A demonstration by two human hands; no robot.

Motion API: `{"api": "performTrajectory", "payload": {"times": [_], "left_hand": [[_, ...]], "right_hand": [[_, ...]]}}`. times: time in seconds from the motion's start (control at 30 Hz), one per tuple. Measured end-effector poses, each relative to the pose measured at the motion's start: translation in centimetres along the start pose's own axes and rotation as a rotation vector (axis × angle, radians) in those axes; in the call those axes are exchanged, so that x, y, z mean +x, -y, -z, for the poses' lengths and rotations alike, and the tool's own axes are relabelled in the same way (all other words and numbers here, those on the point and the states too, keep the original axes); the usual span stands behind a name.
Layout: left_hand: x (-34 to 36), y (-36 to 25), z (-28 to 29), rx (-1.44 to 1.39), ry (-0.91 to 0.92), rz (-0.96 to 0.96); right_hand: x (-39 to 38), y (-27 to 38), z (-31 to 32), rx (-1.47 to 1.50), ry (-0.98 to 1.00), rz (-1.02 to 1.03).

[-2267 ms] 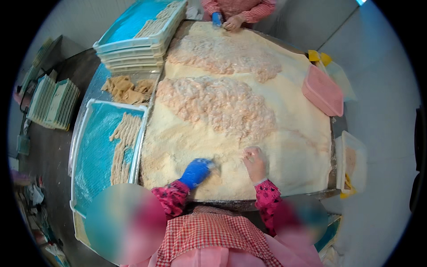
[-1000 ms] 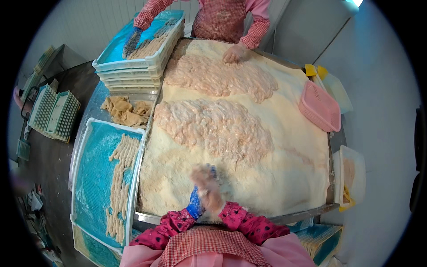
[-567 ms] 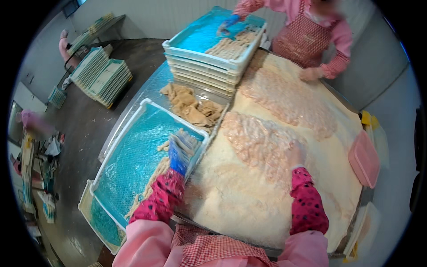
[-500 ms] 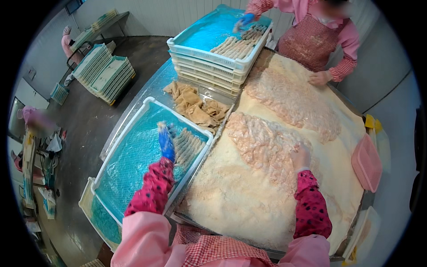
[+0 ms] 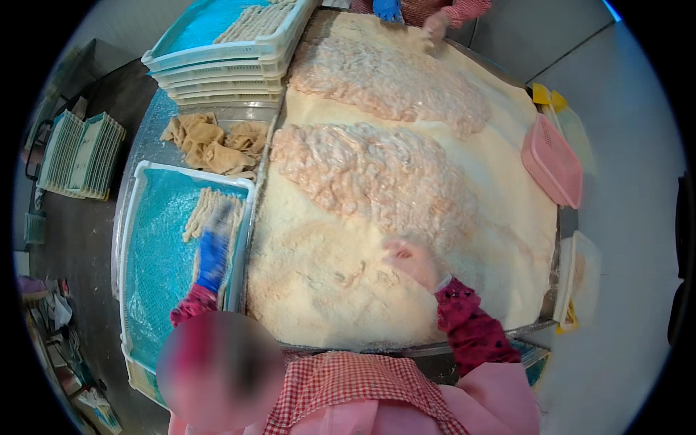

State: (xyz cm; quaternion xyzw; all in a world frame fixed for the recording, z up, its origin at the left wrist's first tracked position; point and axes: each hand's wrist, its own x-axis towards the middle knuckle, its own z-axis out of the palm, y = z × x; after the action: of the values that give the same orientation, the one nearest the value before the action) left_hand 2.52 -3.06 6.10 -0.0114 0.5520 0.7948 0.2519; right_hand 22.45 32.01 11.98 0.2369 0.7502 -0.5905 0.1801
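My left hand (image 5: 212, 255), in a blue glove, reaches over the near blue-lined white tray (image 5: 145, 250). Its fingertips are smeared by motion above a row of crumb-coated strips (image 5: 203, 210), so their grip is unclear. Bare and slightly blurred, my right hand (image 5: 415, 262) hovers over pale crumbs (image 5: 312, 290) on the worktable, fingers loosely bent and apart, with no held piece visible. Just beyond it spreads a heap of wet, pinkish raw meat strips (image 5: 362, 167). A few small coated pieces (image 5: 351, 275) lie in the crumbs left of this hand.
Stacked white trays (image 5: 225, 69) stand at the far left, behind a crumpled tan cloth (image 5: 214, 145). A second meat heap (image 5: 384, 80) lies farther back, near a co-worker's hands (image 5: 435, 27). A pink basket (image 5: 551, 159) sits at the right edge.
The view has shifted, so the table sits farther left. My right hand has come off the meat heap to the crumbs. My left hand has moved over the strips in the tray.
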Motion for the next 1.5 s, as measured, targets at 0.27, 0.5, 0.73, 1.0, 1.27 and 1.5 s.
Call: {"api": "performTrajectory", "payload": {"times": [0.27,0.5,0.73,1.0,1.27,1.5], "left_hand": [[-8.2,11.7,-15.3,1.445,0.77,-0.547],[-7.9,13.3,-17.5,1.452,0.602,-0.56],[-6.7,15.5,-16.6,-0.089,0.169,0.177],[-11.6,14.0,-20.2,-0.682,0.287,0.577],[-11.7,12.5,-22.6,-0.891,0.464,0.438],[-13.7,13.3,-24.3,-0.648,0.109,0.235]], "right_hand": [[-5.5,-8.2,-3.4,-1.052,-0.215,0.536],[-7.8,-10.3,1.7,0.339,-0.396,0.009],[-6.6,-14.2,1.3,-0.364,-0.635,0.405],[-5.3,-9.8,-2.4,0.225,-0.433,0.134],[-8.5,-5.4,-7.1,-0.225,-0.431,0.632],[-6.4,-3.7,-6.9,-0.702,-0.679,0.787]]}}
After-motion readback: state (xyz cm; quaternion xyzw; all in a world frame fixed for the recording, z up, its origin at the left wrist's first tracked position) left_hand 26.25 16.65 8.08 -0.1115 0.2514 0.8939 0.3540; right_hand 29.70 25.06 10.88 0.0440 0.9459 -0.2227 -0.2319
